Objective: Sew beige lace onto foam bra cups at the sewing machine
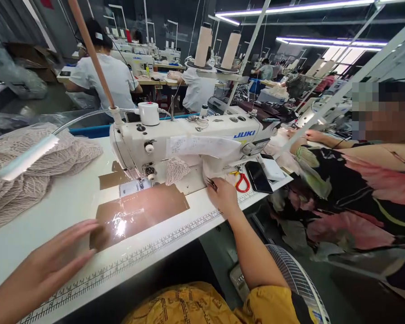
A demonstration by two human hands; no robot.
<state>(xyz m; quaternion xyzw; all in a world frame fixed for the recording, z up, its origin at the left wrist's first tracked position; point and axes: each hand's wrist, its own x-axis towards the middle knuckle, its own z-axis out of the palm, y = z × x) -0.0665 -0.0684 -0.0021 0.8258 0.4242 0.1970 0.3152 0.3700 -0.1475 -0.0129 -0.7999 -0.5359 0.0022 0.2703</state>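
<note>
left hand [54, 265]: flat and fully open, palm down on the white table [70, 202] near its front edge, holding nothing. its fingertips reach the front left corner of the glossy brown sheet [138, 211], which lies flat on the table in front of the needle. right hand [224, 195]: fingers curled, pinching a small dark metal tool [211, 182] whose type is unclear. it rests on the table just past the right edge of the brown sheet, at the base of the sewing machine [189, 139].

a printed ruler strip [155, 243] runs along the table's front edge. a small mesh scrap [176, 170] sits under the machine's arm, and a paper slip [202, 145] hangs on its front. toward the table's right corner lie red-handled scissors [242, 182], a black phone [258, 177] and a white box [272, 168], close together. a pile of mesh fabric [27, 171] fills the left edge, under a lamp [27, 157] on a flexible neck. two thread cones [202, 45] stand behind the machine. a fan [297, 279] sits below the table's right side. a person in a floral garment [357, 189] is just beside the table on the right.
</note>
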